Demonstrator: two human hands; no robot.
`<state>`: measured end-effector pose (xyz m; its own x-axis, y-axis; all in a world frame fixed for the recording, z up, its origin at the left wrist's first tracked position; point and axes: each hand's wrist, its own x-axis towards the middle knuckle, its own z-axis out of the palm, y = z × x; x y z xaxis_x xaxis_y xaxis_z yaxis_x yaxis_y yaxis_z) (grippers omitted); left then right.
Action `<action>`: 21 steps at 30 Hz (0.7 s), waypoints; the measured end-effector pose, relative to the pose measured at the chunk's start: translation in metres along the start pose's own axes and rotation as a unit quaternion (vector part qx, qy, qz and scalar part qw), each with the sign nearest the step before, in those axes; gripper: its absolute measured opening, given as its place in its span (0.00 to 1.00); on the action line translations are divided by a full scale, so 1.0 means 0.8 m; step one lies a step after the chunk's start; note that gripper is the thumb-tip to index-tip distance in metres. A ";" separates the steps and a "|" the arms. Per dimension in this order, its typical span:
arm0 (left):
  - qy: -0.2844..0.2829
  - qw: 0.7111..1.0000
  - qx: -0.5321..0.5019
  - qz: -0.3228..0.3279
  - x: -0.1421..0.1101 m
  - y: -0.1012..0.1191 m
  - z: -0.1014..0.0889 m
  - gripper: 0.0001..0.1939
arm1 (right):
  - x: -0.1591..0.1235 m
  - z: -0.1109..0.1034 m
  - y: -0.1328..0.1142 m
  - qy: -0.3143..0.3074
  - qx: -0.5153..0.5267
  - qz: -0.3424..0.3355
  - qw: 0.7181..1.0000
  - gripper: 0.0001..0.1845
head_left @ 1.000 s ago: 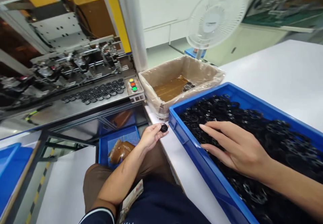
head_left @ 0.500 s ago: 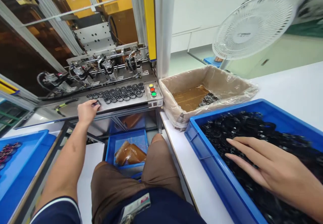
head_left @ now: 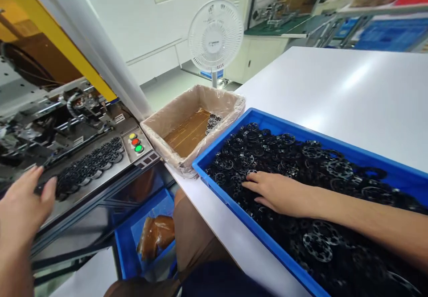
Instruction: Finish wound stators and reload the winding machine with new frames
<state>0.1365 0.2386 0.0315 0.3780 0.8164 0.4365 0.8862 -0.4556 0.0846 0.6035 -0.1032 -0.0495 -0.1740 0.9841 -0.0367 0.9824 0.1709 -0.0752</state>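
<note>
My right hand (head_left: 272, 191) reaches into a blue bin (head_left: 219, 194) heaped with black, round, ring-like plastic parts (head_left: 284, 145). Its fingertips rest among the parts at the bin's near left, thumb apart from the fingers, and no part shows clearly gripped. At the left edge, my left hand (head_left: 25, 205) is open, thumb and fingers apart. It is beside the end of packed rows of round black parts (head_left: 90, 165) on the machine's metal ledge (head_left: 115, 170). Some parts behind its fingers are hidden.
A plastic-lined box (head_left: 167, 147) with a few round parts stands between the machine and bin. Yellow, red and green buttons sit on a control panel (head_left: 135, 143). A lower blue bin (head_left: 125, 243) holds a brown plastic bag (head_left: 157, 234). A white fan (head_left: 216, 36) stands behind.
The view has swung right. My right hand has gone from above the bin down into the parts. My left hand's fingers have spread from around a part at the row's end.
</note>
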 end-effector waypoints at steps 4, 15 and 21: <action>-0.001 0.980 -0.032 0.195 0.094 0.207 0.018 0.26 | 0.006 0.004 -0.004 -0.068 -0.001 0.004 0.998 0.15; -0.359 0.829 0.023 0.429 0.157 0.496 0.226 0.17 | -0.005 0.004 0.017 -0.023 -0.061 0.042 0.997 0.11; -0.387 0.807 0.053 0.443 0.169 0.498 0.251 0.18 | -0.004 0.007 0.020 0.008 -0.055 0.026 0.998 0.12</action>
<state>0.5943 0.2386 -0.0556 0.8935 0.1822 -0.4105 0.1780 -0.9828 -0.0488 0.6191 -0.1039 -0.0565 -0.1222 0.9923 -0.0211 0.9918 0.1229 0.0362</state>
